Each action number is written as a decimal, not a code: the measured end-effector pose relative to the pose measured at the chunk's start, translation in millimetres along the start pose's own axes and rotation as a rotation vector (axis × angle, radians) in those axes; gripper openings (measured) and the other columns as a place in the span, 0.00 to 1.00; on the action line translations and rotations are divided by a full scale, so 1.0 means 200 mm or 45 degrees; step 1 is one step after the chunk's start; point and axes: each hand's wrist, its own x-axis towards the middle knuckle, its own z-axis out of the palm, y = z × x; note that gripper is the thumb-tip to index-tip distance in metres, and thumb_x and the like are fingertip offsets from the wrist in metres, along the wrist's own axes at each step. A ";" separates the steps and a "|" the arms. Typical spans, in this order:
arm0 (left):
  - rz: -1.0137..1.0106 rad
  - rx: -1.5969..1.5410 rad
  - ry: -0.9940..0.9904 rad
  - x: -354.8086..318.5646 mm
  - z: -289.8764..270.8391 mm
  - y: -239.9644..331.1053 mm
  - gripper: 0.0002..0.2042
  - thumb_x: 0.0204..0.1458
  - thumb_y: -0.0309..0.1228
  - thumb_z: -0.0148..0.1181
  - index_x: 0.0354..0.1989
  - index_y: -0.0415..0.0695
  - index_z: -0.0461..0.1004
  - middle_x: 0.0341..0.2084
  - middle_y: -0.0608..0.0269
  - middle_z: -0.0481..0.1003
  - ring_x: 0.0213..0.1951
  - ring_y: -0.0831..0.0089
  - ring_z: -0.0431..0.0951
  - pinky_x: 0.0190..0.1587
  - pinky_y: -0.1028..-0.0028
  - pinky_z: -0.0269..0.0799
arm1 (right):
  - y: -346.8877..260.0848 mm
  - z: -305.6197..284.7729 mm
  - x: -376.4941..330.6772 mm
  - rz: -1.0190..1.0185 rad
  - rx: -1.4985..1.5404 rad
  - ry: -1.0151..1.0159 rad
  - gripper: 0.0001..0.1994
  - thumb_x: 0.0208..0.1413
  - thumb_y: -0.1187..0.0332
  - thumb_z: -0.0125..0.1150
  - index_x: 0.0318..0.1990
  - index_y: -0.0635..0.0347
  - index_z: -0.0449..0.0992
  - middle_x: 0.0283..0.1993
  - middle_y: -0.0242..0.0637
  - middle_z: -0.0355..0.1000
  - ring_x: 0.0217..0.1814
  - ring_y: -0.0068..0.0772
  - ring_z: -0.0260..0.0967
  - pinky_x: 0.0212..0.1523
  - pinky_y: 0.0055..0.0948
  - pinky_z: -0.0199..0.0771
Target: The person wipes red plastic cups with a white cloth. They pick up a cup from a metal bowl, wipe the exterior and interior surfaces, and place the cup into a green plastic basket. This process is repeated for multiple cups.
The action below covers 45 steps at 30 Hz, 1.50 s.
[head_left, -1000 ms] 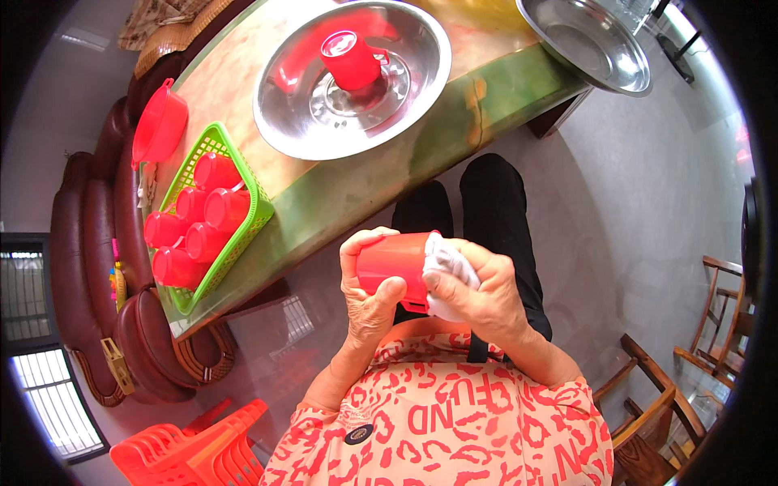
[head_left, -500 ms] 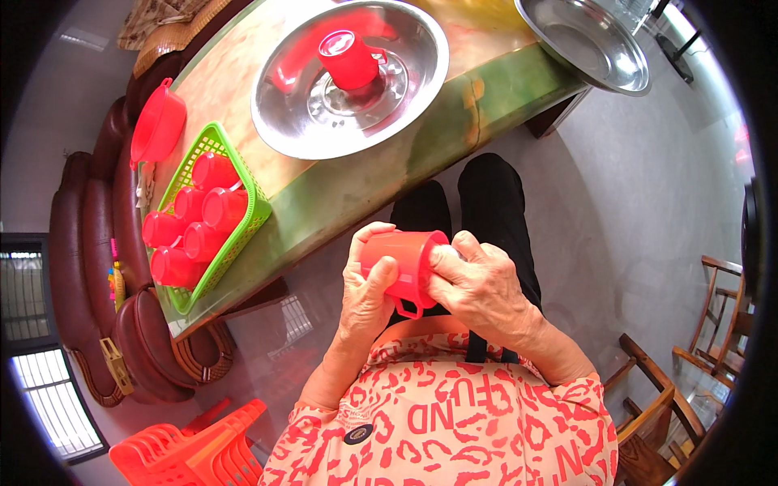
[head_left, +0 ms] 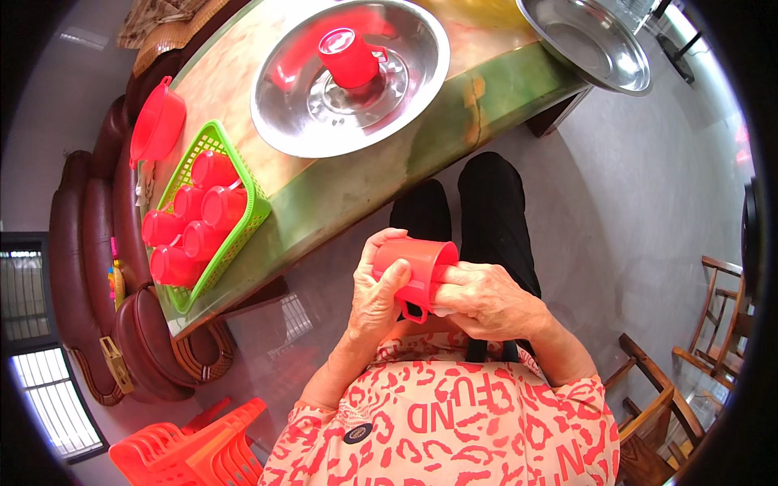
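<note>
In front of my lap I hold a red plastic mug (head_left: pixel 421 263) tipped on its side, its mouth facing right and its handle pointing down toward me. My left hand (head_left: pixel 374 287) is wrapped round the mug's base and side, the thumb lying along its wall. The fingers of my right hand (head_left: pixel 496 301) reach into the mouth, with fingertips hidden inside. A small whitish bit shows beneath those fingers; what it is I cannot make out. Another red mug (head_left: pixel 350 63) stands upside down in a steel basin (head_left: pixel 284 121) on the table.
A green basket (head_left: pixel 258 206) with several red mugs sits at the table's left, beside a red plastic basin (head_left: pixel 158 125). A second steel basin (head_left: pixel 583 44) overhangs the right edge of the table (head_left: pixel 365 182). Orange plastic stools (head_left: pixel 190 454) and wooden chairs (head_left: pixel 656 397) stand behind.
The mug and my left hand have shifted slightly right and down. My right fingers have moved lower at the mouth, and a whitish bit now shows under them.
</note>
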 end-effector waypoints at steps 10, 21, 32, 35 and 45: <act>0.019 -0.017 -0.055 0.03 -0.01 0.01 0.24 0.52 0.30 0.65 0.56 0.44 0.63 0.44 0.63 0.71 0.45 0.76 0.73 0.50 0.75 0.71 | -0.05 -0.03 0.04 0.059 0.165 0.305 0.14 0.42 0.75 0.61 0.41 0.64 0.72 0.39 0.43 0.70 0.40 0.46 0.72 0.39 0.37 0.74; 0.051 0.060 -0.040 0.01 0.01 -0.01 0.24 0.52 0.30 0.65 0.56 0.45 0.63 0.44 0.63 0.72 0.45 0.78 0.73 0.50 0.75 0.71 | -0.01 -0.01 -0.03 0.099 0.287 0.054 0.11 0.46 0.71 0.60 0.38 0.62 0.75 0.33 0.44 0.70 0.37 0.45 0.72 0.33 0.41 0.73; 0.052 -0.213 0.225 0.06 0.00 -0.03 0.22 0.59 0.40 0.54 0.57 0.45 0.57 0.47 0.59 0.69 0.47 0.71 0.73 0.49 0.69 0.73 | -0.10 0.00 0.01 0.129 0.303 0.698 0.18 0.42 0.75 0.70 0.44 0.62 0.74 0.39 0.44 0.72 0.43 0.44 0.72 0.39 0.34 0.75; 0.062 -0.125 0.221 0.03 0.06 -0.02 0.22 0.59 0.38 0.52 0.58 0.46 0.54 0.47 0.58 0.68 0.48 0.67 0.72 0.50 0.67 0.72 | -0.08 0.08 0.05 0.141 0.247 0.772 0.20 0.43 0.76 0.68 0.45 0.62 0.72 0.42 0.46 0.72 0.42 0.47 0.74 0.40 0.34 0.76; 0.078 0.627 -0.168 0.01 -0.03 0.04 0.45 0.38 0.35 0.73 0.65 0.50 0.51 0.53 0.56 0.62 0.56 0.64 0.65 0.54 0.65 0.68 | 0.04 -0.04 0.03 0.354 0.830 0.491 0.12 0.48 0.77 0.65 0.41 0.64 0.74 0.32 0.36 0.74 0.32 0.24 0.73 0.34 0.23 0.72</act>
